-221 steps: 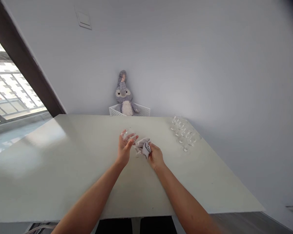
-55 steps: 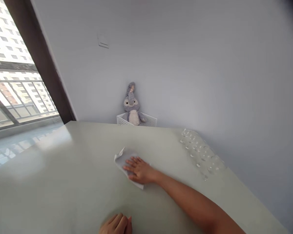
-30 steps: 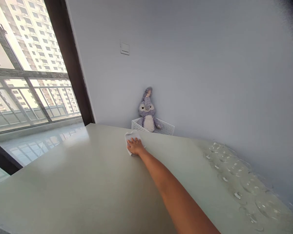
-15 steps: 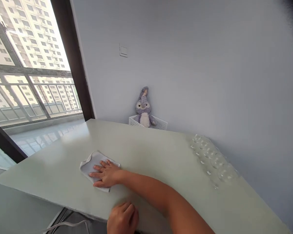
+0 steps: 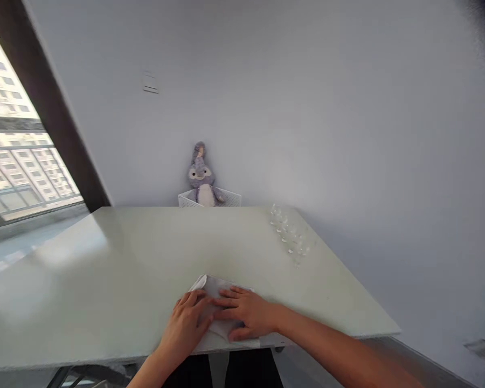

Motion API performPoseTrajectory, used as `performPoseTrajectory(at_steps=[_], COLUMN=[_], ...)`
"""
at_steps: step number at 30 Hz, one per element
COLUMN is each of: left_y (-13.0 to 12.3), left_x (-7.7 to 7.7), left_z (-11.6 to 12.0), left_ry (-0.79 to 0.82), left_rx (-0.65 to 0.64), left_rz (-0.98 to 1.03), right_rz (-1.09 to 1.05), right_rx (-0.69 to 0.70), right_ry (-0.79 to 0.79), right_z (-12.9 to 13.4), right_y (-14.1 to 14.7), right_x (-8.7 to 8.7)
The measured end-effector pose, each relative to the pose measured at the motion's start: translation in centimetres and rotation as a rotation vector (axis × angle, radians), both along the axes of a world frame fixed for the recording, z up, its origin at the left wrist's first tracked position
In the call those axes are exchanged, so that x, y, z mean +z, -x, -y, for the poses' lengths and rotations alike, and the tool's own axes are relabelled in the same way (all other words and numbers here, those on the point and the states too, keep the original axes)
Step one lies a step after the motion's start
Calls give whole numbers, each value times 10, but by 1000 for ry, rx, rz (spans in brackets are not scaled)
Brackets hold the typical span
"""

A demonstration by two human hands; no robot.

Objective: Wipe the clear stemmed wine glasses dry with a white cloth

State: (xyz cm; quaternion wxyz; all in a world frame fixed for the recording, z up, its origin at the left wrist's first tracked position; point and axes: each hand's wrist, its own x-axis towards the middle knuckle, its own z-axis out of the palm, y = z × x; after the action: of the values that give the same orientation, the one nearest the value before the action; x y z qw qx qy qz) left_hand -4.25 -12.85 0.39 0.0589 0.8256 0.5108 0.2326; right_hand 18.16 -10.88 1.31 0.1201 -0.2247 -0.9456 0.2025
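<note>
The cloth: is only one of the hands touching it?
No, the left hand and right hand both rest on it.

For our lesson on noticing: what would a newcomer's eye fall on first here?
Probably the plush toy, sitting in a white basket against the plain wall. Next, both hands, left and right, on a pale cloth at the table's near edge, and clear glassware towards the right.
</note>
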Motion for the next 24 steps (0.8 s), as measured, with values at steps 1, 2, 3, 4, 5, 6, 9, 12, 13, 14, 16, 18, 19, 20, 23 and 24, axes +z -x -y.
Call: performPoseTrajectory(at_steps=[1,2,3,4,5,6,9,12,13,14,16,18,19,20,23,24], left_y=[-6,-12,-17,-20,-23,-26,-31,-39,-42,-45,-50,-51,-50,-48,-41,-39], left_x=[-5,-10,-13,-14,-13,-10,12,38,43,45,40,26,18,9,-13,-17], left_z=[0,-1,-1,-3,-5,-9,-28,-56,-67,-77,-96,-112,-118,-123,-132,-134], left_ry=[-9,-20,-30,-35,-31,-23,7,17,20,37,128,219,246,262,299,312], left_rx=[-18,-30,-38,-46,-57,-68,-70,-61,-60,-62,-89,-111,-101,-71,26,45], left_rz=[-35,-63,-81,-91,-93,-89,-38,57,82,102,146,203,228,253,313,340], right_rz=[-62,-142,-238,-346,-459,-571,-819,-876,-869,-861,-863,-886,-901,-910,-893,-872], right_rx=[-83,-185,-310,-466,-645,-837,-1324,-1507,-1503,-1476,-1406,-1363,-1354,-1345,-1242,-1183], right_ry=[8,6,-5,-23,-42,-58,-45,97,162,227,331,390,404,413,462,496], right_z=[5,10,14,17,19,19,9,-11,-18,-25,-36,-44,-48,-51,-59,-61], right_y=[-14,-28,-42,-56,-70,-83,-121,-146,-151,-154,-154,-146,-140,-132,-103,-93], right_x=[-4,-8,-13,-18,-22,-26,-30,-28,-28,-27,-28,-30,-30,-31,-30,-29])
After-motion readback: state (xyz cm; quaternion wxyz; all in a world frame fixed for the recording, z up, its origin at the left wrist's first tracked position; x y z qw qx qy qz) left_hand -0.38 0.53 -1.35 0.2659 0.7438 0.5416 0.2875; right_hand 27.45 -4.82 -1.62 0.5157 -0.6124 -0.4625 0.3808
